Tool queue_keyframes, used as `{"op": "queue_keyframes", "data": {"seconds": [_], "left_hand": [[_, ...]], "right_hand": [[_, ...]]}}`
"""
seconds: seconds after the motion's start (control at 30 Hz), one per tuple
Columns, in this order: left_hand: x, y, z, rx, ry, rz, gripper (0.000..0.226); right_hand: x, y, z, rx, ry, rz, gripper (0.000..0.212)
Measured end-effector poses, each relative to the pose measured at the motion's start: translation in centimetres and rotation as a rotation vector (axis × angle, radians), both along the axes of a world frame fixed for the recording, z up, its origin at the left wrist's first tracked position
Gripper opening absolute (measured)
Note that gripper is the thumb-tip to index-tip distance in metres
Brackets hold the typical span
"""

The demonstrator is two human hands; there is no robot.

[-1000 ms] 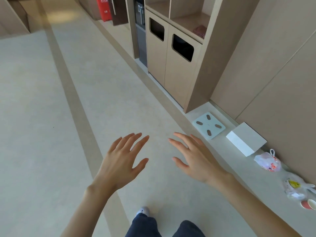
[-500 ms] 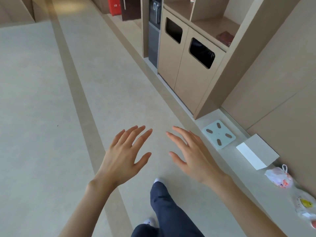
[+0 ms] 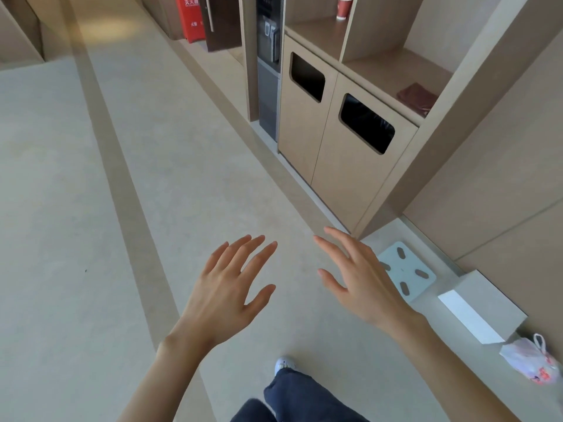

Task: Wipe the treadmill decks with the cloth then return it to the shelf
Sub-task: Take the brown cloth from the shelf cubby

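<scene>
A folded dark maroon cloth (image 3: 416, 98) lies on the wooden shelf (image 3: 393, 68) above two bin doors, at the upper right. My left hand (image 3: 227, 289) and my right hand (image 3: 364, 280) are held out in front of me over the floor, fingers spread and straight, holding nothing. Both hands are well short of the shelf. No treadmill is in view.
The bin cabinet (image 3: 335, 126) has two dark openings. A red paper cup (image 3: 344, 7) stands on a higher shelf. Along the right wall lie a pale bathroom scale (image 3: 409, 271), a white box (image 3: 481, 309) and a plastic bag (image 3: 531, 362). A red fire-extinguisher box (image 3: 192, 16) stands farther off.
I have walked forward along the floor; the cabinet and shelf have come closer and more of the shelf shows. My hands stay spread and empty.
</scene>
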State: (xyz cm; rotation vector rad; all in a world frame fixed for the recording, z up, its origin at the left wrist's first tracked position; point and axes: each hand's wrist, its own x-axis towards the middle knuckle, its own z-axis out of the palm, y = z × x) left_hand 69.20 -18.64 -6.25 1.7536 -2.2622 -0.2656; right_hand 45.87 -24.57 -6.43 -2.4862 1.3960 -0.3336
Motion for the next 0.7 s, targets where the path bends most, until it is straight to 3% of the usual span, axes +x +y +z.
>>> {"op": "queue_keyframes", "data": {"seconds": [0.3, 0.7], "left_hand": [[6.1, -10.7, -0.8, 0.026, -0.003, -0.027, 0.058], [19.1, -26.4, 0.0, 0.012, 0.011, -0.266, 0.058]], "right_hand": [[6.0, -9.5, -0.7, 0.006, -0.007, -0.074, 0.049], [18.2, -19.8, 1.3, -0.028, -0.033, -0.303, 0.048]]}}
